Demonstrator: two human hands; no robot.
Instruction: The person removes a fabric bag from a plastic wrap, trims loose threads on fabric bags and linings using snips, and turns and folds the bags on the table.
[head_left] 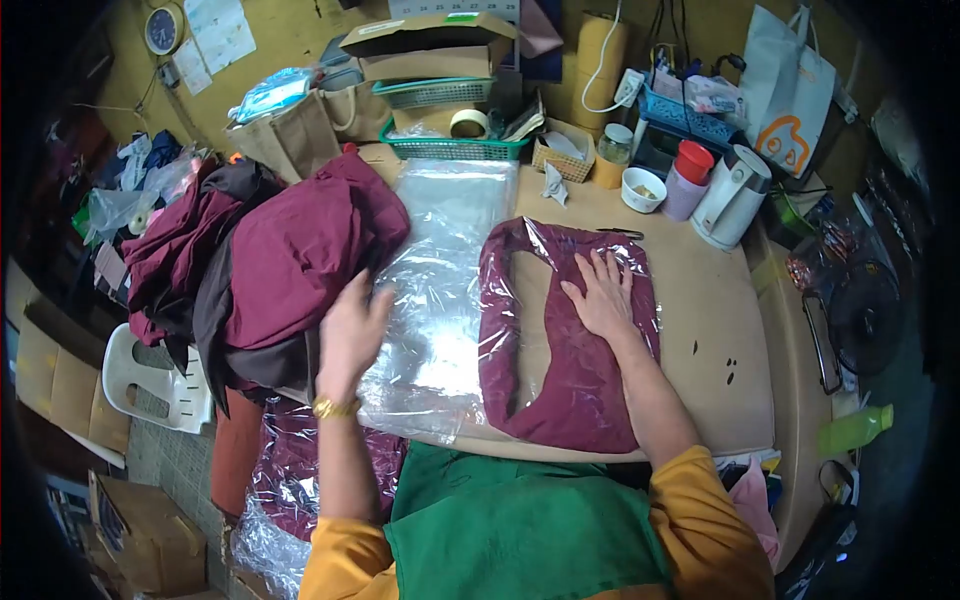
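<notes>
My right hand (pixel 604 295) lies flat, fingers spread, on a folded maroon garment in a clear plastic bag (pixel 590 390). A curved beige gap shows inside the folded cloth. My left hand (pixel 352 335), a gold bracelet at its wrist, is held with the fingers apart at the right side of a heap of maroon and dark garments (pixel 290 265). Nothing shows in its grasp, and whether it touches the heap I cannot tell. Between my hands lies a stack of flat clear plastic bags (pixel 430 300).
At the back of the table (pixel 710 400) stand green baskets (pixel 450 148), a white bowl (pixel 643 190), a red-lidded container (pixel 690 178) and a white kettle (pixel 732 197). A pen (pixel 622 233) lies behind the bagged garment. More bagged maroon cloth (pixel 300 465) sits low at left, near a white stool (pixel 155 375).
</notes>
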